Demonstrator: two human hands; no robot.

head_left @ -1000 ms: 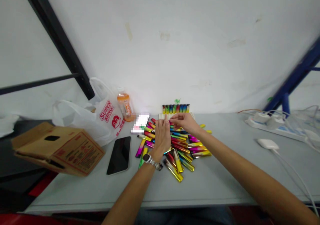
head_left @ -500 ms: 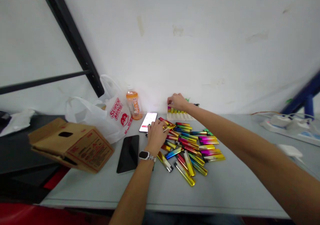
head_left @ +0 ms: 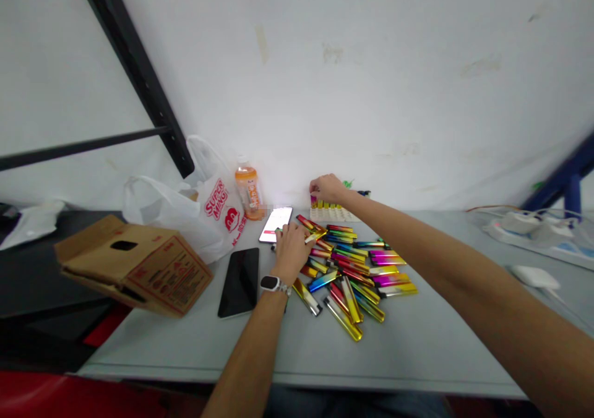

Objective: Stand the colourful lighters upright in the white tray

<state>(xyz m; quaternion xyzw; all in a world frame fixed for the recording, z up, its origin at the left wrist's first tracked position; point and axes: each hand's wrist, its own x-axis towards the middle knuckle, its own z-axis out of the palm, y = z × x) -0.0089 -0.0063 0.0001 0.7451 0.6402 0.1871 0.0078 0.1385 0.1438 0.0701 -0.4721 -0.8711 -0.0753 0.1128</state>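
Note:
My right hand (head_left: 327, 187) is at the back by the wall, its fingers pinched on a purple-and-gold lighter (head_left: 314, 201) at the left end of a white slotted tray (head_left: 332, 214). Several lighters stand upright in that tray, partly covered by the hand. At the left side of a loose pile of shiny metallic lighters (head_left: 350, 263), my left hand (head_left: 292, 248) has its fingers curled round a gold lighter (head_left: 315, 237) that sticks out to the right. The left fingers partly hide what they grip. A watch (head_left: 270, 283) sits on the left wrist.
Left of the pile lie a lit phone (head_left: 275, 225) and a dark tablet-like device (head_left: 239, 282). Farther left are an orange drink bottle (head_left: 251, 195), a white plastic bag (head_left: 204, 220) and an open cardboard box (head_left: 158, 266). A power strip (head_left: 542, 234) and white charger (head_left: 536, 277) lie right.
The right hand has shifted slightly at the tray's left end, and more of the purple-and-gold lighter shows beneath its fingers. The left hand stays almost in place. The view tilts a little.

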